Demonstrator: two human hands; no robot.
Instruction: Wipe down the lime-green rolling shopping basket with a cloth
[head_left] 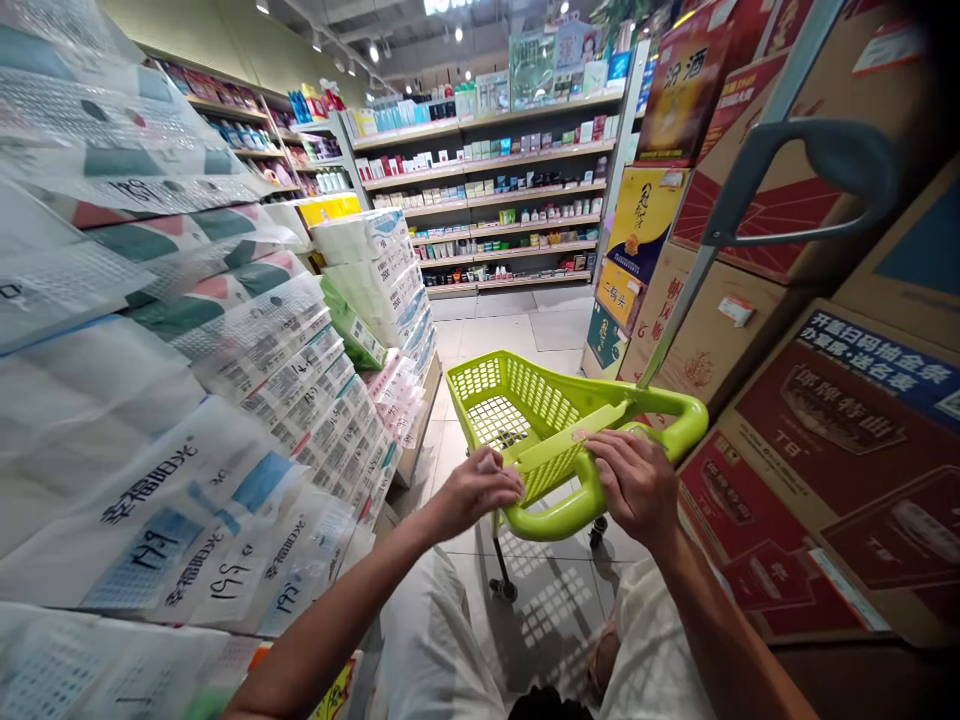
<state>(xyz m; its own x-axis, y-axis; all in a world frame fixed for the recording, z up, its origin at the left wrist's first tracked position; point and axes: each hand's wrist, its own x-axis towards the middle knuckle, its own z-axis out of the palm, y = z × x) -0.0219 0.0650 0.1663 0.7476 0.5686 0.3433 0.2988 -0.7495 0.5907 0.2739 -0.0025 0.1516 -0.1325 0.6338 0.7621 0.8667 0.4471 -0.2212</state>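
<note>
A lime-green plastic shopping cart (pixel 536 400) stands on the floor in front of me, its basket holding nothing that I can see. My left hand (pixel 478 493) is closed at the left end of the cart's rounded handle (pixel 551 524), fingers curled over the rim. On the right side of the same handle, my right hand (pixel 631 484) is closed with its fingertips over the bar near the flat yellow-green panel. A grey pole with a loop-shaped grip (pixel 795 185) rises from the cart's right side.
Plastic-wrapped tissue packs (pixel 262 330) are stacked high close on my left. Printed drink cartons (pixel 840 430) form a wall on the right. Tiled floor (pixel 517 335) runs between them toward shelves (pixel 487 190) of small boxes and bottles.
</note>
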